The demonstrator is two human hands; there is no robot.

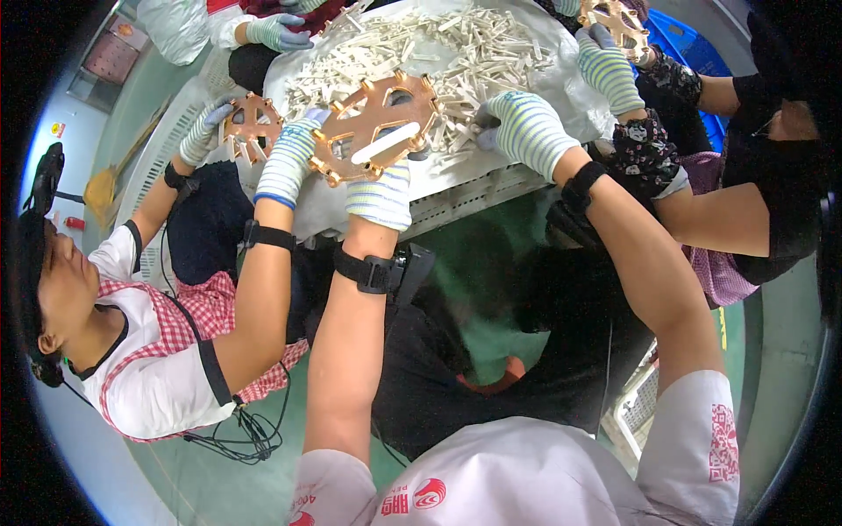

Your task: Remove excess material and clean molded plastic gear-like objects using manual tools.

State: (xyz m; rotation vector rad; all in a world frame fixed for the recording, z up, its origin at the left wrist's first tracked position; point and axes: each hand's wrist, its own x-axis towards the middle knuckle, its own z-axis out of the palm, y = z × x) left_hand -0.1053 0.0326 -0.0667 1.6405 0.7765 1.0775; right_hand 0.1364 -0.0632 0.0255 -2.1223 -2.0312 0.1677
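Note:
My left hand [379,195], in a striped knit glove, holds up a copper-coloured round fixture [373,123] with spokes and notched rim. A white plastic stick [386,145] lies across its face under my fingers. My right hand [526,131], gloved the same way, reaches into a heap of small white plastic sticks [438,48] on a white sheet; whether it grips one is hidden. Both wrists wear black straps.
A person at the left holds a similar copper fixture [250,123] in one gloved hand; their other glove [285,162] is beside my fixture. At the right, another person's gloved hand [610,70] holds a third fixture [616,22]. A white perforated crate [478,188] carries the heap.

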